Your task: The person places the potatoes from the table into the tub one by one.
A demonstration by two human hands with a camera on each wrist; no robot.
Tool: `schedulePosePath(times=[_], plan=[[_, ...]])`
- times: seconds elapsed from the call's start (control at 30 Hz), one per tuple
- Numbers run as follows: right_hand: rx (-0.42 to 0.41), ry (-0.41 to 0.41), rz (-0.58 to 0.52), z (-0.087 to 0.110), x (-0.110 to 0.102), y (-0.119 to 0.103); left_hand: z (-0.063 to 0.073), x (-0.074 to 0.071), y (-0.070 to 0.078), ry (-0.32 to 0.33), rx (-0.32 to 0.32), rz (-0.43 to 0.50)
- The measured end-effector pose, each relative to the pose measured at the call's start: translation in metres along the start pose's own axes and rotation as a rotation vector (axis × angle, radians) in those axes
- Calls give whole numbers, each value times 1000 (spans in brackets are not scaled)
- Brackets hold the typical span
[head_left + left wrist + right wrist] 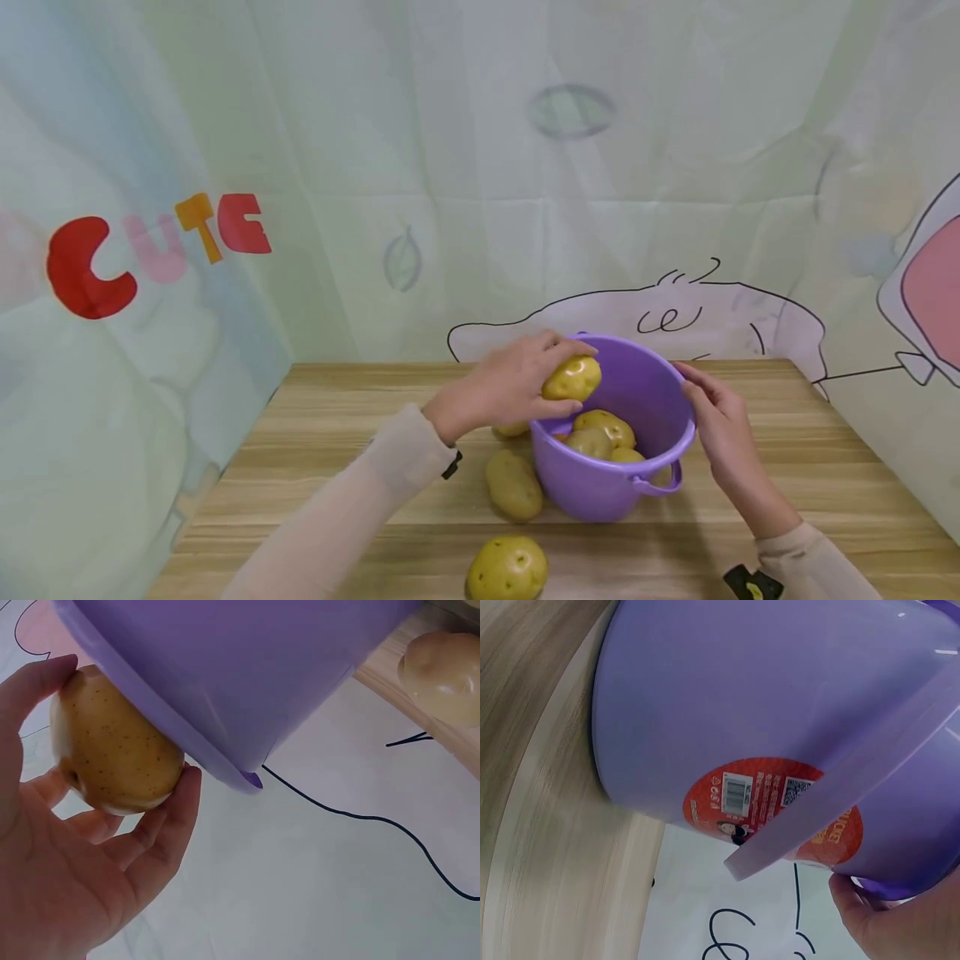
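Note:
A purple bucket (pixel 592 487) stands on the wooden table with several potatoes (pixel 606 427) inside it. My left hand (pixel 517 379) grips a yellow potato (pixel 573 379) at the bucket's left rim, partly over the opening. In the left wrist view, fingers and thumb curl round that potato (pixel 112 742), close against the rim. My right hand (pixel 723 425) holds the bucket's right rim, thumb on the near side. The right wrist view shows the thumb (pixel 847 900) at the rim, beside a red label (pixel 742 799) and the bucket's handle (pixel 810 802).
Left of the bucket a brownish potato (pixel 513 485) lies on the table (pixel 337 467), with another potato (pixel 512 430) partly hidden behind my left wrist. Nearer the front edge lies a yellow potato (pixel 507 569). A printed curtain (pixel 465 167) hangs behind the table.

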State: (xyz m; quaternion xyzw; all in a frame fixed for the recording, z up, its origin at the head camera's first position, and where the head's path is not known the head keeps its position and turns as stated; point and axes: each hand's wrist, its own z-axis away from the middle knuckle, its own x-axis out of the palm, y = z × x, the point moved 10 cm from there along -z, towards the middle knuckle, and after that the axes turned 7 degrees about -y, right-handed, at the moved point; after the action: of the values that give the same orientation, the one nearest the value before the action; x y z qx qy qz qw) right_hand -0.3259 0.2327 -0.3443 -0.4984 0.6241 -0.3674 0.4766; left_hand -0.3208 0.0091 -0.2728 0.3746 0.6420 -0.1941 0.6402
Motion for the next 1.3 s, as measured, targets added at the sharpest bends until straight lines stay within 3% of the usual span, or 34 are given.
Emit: schedulePosePath(times=[0.87, 1.3], plan=[[-101, 1, 69, 1, 3, -4, -9, 16, 5, -76, 24, -18], [-111, -38, 64, 1, 3, -4, -5, 0, 2, 22, 17, -31]])
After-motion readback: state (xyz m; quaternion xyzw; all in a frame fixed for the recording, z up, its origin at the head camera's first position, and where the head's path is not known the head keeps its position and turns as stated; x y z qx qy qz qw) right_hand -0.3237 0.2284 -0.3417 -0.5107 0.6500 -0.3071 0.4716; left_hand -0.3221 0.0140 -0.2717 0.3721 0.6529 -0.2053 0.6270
